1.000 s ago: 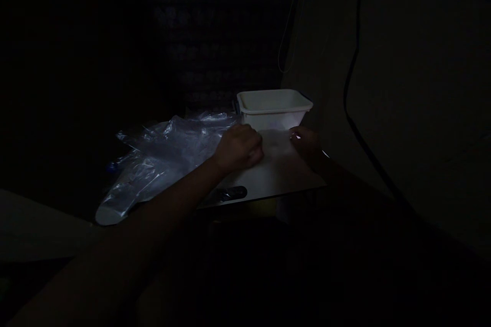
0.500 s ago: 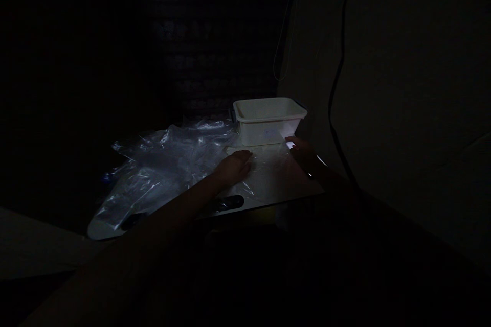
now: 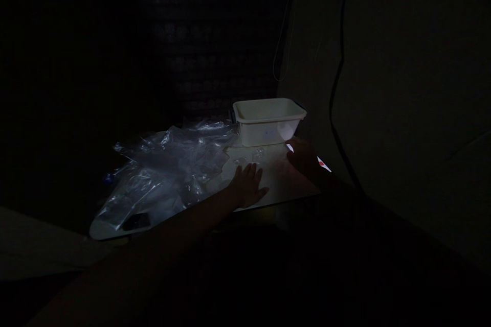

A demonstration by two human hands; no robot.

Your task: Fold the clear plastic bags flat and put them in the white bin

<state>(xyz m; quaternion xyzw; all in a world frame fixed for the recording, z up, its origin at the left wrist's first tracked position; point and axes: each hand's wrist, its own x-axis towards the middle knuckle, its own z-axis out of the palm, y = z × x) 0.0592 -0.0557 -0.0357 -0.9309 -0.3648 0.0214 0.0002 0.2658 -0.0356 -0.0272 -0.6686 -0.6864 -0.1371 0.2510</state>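
My left hand [image 3: 248,187] lies with fingers spread over the near edge of a pale tabletop [image 3: 274,184]. Just beyond its fingertips rests a small clear plastic piece [image 3: 258,154]. To the right, my right hand [image 3: 303,156] is curled around a phone [image 3: 324,165] with a glowing screen, mostly covered by the hand. A white plastic tub [image 3: 263,134] with dark handles stands behind both hands. Left of my left hand spreads a heap of clear plastic bags [image 3: 169,163]. Darkness hides much of the right hand's fingers.
A black object [image 3: 137,221] lies at the table's left front, and a small blue item [image 3: 108,179] sits by the bags. A dark cable [image 3: 336,82] hangs along the right wall. A thin looped cord [image 3: 282,66] hangs behind the tub.
My left hand has come nearer and slightly right, its fingers now spread. The black object near it is no longer visible. The phone has tilted, showing more of its lit screen.
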